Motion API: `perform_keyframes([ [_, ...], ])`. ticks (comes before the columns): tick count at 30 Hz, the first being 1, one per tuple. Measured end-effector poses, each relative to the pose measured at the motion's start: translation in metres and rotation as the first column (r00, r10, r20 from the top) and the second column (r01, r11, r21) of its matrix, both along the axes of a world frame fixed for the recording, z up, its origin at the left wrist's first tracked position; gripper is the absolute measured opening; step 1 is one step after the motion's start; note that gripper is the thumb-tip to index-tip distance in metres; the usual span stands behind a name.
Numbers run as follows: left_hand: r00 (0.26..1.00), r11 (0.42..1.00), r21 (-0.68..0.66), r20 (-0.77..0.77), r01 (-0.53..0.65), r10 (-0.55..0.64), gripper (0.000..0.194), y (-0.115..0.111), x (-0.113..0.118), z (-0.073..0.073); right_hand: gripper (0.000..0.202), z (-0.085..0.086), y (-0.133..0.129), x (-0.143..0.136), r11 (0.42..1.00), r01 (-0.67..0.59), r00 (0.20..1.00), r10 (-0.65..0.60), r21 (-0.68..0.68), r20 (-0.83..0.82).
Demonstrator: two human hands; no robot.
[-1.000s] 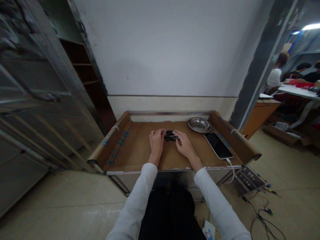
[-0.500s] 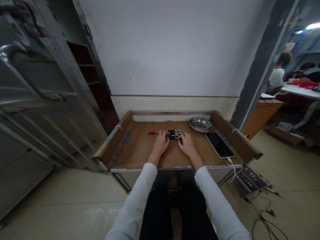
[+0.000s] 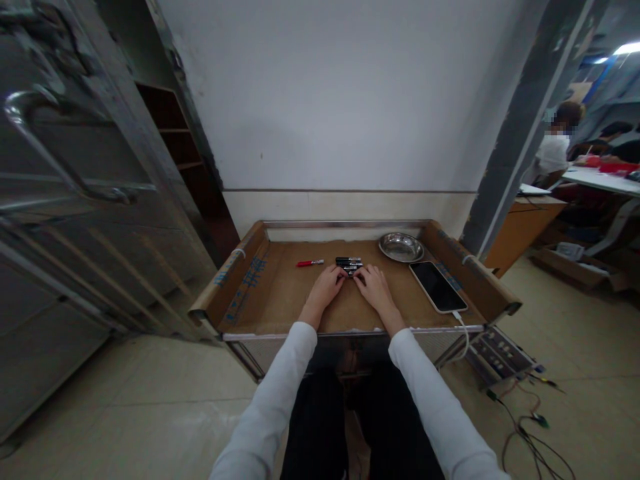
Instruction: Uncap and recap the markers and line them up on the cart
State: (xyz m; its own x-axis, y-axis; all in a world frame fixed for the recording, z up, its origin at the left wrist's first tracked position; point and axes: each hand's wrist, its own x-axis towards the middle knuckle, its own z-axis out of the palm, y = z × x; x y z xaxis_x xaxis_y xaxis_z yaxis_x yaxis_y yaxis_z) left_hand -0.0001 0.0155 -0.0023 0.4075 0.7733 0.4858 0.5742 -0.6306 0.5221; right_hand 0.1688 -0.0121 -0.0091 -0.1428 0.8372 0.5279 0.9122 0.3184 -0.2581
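Observation:
Several black marker pens [image 3: 349, 260] lie side by side on the cardboard-lined cart top [image 3: 285, 300], stacked closely from back to front. My left hand [image 3: 327, 288] is closed at the left end of the nearest black marker, with fingertips bent in against it. At the right end of that same marker, my right hand [image 3: 373, 285] is closed too, thumb and fingers drawn together. My fingers cover much of this front marker. A red marker [image 3: 311, 263] rests apart, to the left of the black group and beyond my left hand.
A round metal dish [image 3: 401, 247] sits at the back right. In front of it lies a phone [image 3: 439, 287] with a white cable [image 3: 465, 333] running over the cart's front edge. Rolled cardboard walls border both sides. An electrical box [image 3: 503, 357] with wires is on the floor.
My left hand has shifted slightly right and nearer, uncovering the tip of the red marker. Both hands are now closer together around the front black marker.

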Motion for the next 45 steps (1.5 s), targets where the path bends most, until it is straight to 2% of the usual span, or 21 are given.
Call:
perform_keyframes([
  [5, 0.999, 0.999, -0.011, 0.018, -0.042, 0.042, 0.009, 0.002, 0.001, -0.002, 0.02, -0.002, 0.003, 0.001, 0.999, 0.035, 0.999, -0.035, 0.019, -0.001],
  [13, 0.999, 0.999, 0.009, -0.006, -0.049, 0.049, 0.008, 0.002, 0.001, -0.002, 0.017, -0.004, 0.008, 0.001, 1.0, -0.026, 0.999, 0.026, -0.009, -0.02],
  [20, 0.999, 0.999, 0.021, -0.038, 0.032, -0.031, 0.007, -0.002, 0.001, 0.004, 0.011, -0.003, 0.009, 0.001, 0.988, -0.154, 0.981, 0.151, -0.017, -0.123],
  [24, 0.997, 0.997, -0.012, -0.013, 0.075, -0.075, 0.01, -0.005, 0.002, 0.007, 0.014, -0.001, 0.007, 0.001, 0.981, -0.193, 0.975, 0.188, -0.03, -0.122],
  [27, 0.998, 0.998, -0.008, -0.017, 0.058, -0.058, 0.017, -0.007, 0.003, 0.009, 0.015, 0.002, 0.005, 0.001, 0.989, -0.147, 0.983, 0.143, -0.028, -0.116],
  [32, 0.992, 0.997, 0.082, -0.126, 0.011, 0.0, 0.029, -0.008, 0.004, 0.013, 0.019, 0.005, 0.002, 0.003, 0.999, 0.025, 0.983, -0.018, 0.034, -0.184],
  [37, 0.968, 0.996, 0.073, -0.241, -0.059, 0.075, 0.023, -0.01, 0.003, 0.013, 0.021, 0.003, 0.002, 0.007, 0.988, 0.143, 0.963, -0.126, 0.054, -0.239],
  [41, 0.955, 0.988, 0.088, -0.26, -0.124, 0.143, 0.018, -0.01, 0.004, 0.011, 0.022, 0.003, 0.001, 0.006, 0.982, 0.182, 0.964, -0.169, 0.043, -0.206],
  [45, 0.96, 0.983, 0.139, -0.237, -0.118, 0.148, 0.017, -0.007, 0.004, 0.009, 0.022, 0.005, -0.001, 0.002, 0.986, 0.164, 0.979, -0.158, 0.037, -0.132],
])
